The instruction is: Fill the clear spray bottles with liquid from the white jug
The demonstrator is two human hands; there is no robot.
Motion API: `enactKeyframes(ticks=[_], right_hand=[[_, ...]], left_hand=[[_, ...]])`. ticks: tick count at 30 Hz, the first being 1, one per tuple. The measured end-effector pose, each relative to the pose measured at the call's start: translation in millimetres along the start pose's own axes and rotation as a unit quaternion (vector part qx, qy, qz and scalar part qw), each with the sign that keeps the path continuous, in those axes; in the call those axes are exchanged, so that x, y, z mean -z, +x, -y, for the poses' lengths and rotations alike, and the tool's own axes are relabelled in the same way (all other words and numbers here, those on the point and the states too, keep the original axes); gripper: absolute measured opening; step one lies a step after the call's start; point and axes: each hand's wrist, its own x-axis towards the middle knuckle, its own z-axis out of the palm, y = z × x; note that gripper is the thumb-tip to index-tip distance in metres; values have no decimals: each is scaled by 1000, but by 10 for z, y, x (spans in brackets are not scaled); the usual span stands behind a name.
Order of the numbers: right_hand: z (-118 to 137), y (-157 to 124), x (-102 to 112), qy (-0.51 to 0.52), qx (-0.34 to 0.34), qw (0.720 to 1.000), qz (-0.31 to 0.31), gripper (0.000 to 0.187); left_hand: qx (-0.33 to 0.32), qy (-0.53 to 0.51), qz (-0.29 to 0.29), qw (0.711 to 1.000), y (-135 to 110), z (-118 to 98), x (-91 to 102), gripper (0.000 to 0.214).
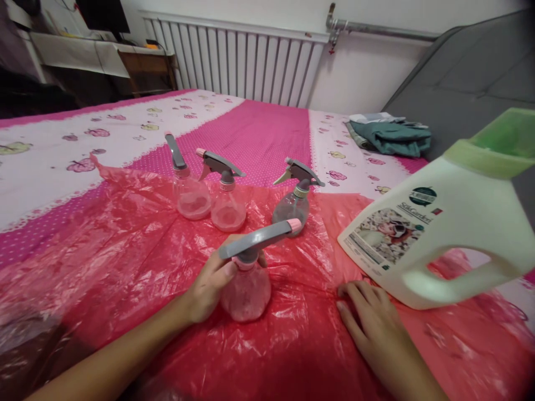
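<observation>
My left hand point(211, 287) is wrapped round the neck of a small clear spray bottle point(249, 287) with a grey trigger head and pink tip, standing on a red plastic sheet point(125, 262). My right hand point(370, 323) lies flat on the sheet with fingers stretched out, holding nothing, just beside the base of a large white detergent jug point(443, 228) with a green cap. Three more spray bottles stand farther back: one at the left point(190, 195), one in the middle point(228, 206), and a darker one at the right point(295, 206).
The red sheet covers a bed with a pink and white patterned cover point(259, 128). Folded teal clothing point(390, 136) lies at the far right. A white radiator point(234, 55) runs along the wall, and a grey headboard point(463, 78) rises at right.
</observation>
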Motion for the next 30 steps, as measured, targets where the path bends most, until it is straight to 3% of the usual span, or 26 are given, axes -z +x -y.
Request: enactKeyframes(ticks=[5,12,17,24,30], right_hand=[[5,13,-10,-5,11,1000,-10,21],[-3,-11,-7,1,13,1000,-13,20],[11,-1,1,0,6,1000,-9,20],[21,14,6,-6,1,1000,-5,22],[13,20,-20,-32,5,999,-24,33]], left_hand=[[7,-46,-5,999,-14,49,-11,48],[-68,-31,15,997,-39,29,-26,32],[-38,-35,-1,999,-28,38,-12,35],[35,13,0,999,-33,50,43,65],[23,4,-11,1000,-14,46,30,57]])
